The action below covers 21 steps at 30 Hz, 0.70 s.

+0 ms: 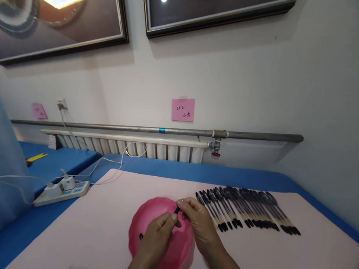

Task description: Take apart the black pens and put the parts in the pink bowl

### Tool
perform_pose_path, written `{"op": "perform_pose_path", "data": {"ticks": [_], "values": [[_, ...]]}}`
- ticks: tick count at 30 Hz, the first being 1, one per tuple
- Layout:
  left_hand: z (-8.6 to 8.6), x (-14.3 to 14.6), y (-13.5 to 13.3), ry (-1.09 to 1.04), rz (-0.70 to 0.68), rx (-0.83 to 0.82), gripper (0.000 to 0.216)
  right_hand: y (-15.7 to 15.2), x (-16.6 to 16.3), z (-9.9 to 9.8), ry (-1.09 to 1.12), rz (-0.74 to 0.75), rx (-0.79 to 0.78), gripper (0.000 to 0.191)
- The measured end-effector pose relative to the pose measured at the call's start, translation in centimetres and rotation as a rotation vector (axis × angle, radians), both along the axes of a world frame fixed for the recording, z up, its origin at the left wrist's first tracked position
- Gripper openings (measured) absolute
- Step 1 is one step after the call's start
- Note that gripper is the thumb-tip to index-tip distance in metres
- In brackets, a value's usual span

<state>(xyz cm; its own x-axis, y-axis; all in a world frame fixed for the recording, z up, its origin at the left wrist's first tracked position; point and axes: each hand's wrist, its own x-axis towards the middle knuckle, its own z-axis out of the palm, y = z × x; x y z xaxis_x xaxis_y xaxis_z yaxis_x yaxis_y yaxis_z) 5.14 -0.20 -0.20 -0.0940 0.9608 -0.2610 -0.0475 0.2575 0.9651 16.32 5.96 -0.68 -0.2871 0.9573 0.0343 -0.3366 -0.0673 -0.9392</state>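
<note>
Pinching: we hold a small black piece between our two hands, thumb and fingers of the left hand at its lower end, those of the right hand at its upper end.
Black piece: it sits above the pink bowl, toward one o'clock from the bowl's middle, tilted, its top leaning to two o'clock. What we see of it is short, slim and dark; our fingers cover the rest, so we cannot tell its full form.
Pink bowl: its rim is wavy; at nine o'clock inside lies a small dark bit. Our hands and forearms hide much of the inside, so we cannot count what else it holds.
Row of sticks: at two o'clock from the bowl, black pen-like sticks lie side by side on the pink sheet, close-packed with a few gaps at the near ends. Their far ends are dark and rounded, their near ends black, with a tan stretch just before.
Progress: we judge much already laid out, one piece in hand, and the amount left uncertain.
</note>
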Motion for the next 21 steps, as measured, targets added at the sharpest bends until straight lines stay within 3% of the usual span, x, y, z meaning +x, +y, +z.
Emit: {"op": "perform_pose_path", "data": {"ticks": [6, 11, 19, 21], "values": [[0.1, -0.2, -0.1, -0.095, -0.022, -0.041, 0.046, -0.1, 0.1, 0.2, -0.025, 0.024, 0.011, 0.03], [-0.5, -0.2, 0.1, 0.077, 0.008, 0.028, 0.044, 0.0, 0.2, 0.3, -0.041, -0.043, 0.021, 0.023], [0.6, -0.6, -0.1, -0.082, 0.026, -0.014, 0.043, 0.1, 0.2, 0.2, 0.019, 0.026, 0.009, 0.015], [0.8, -0.6, -0.2, -0.117, 0.015, -0.031, 0.044, 0.1, 0.2, 0.2, 0.041, 0.059, 0.0, 0.02]]}}
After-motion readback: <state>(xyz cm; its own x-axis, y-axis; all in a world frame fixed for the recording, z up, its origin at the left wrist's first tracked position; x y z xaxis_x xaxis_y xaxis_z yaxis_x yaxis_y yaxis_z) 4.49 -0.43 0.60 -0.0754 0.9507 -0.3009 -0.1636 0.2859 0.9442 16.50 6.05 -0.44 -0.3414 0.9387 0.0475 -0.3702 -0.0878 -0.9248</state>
